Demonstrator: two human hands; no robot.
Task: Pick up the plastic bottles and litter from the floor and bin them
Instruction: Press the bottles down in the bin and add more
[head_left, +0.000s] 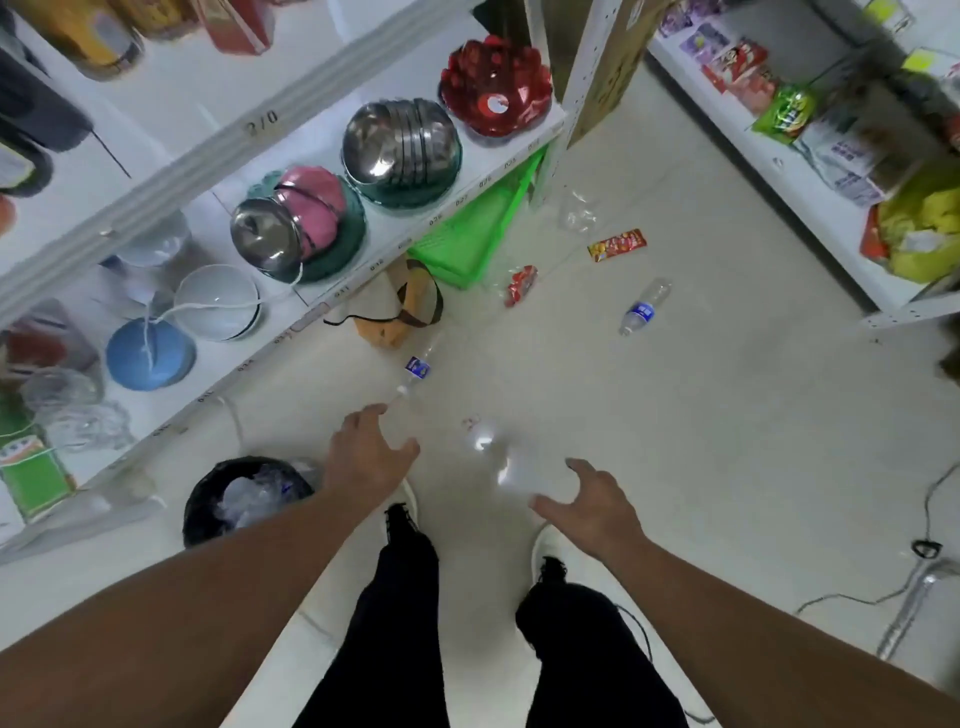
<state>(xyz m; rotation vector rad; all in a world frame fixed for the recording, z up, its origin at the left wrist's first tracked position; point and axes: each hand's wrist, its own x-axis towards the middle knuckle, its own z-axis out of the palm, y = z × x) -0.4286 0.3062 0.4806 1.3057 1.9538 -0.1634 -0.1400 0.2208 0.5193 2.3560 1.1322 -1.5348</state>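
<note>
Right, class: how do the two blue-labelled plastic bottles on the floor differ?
The near bottle lies just beyond the left hand, by the shelf; the far bottle lies out on open floor. The near one's cap points towards the person, the far one's down-left. Both are clear and lie flat.

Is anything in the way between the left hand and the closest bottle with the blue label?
Nothing visible. The left hand is open, its fingers reaching toward the cap end of the blue-label bottle, with only bare floor between. The black bin sits just left of that arm.
</note>
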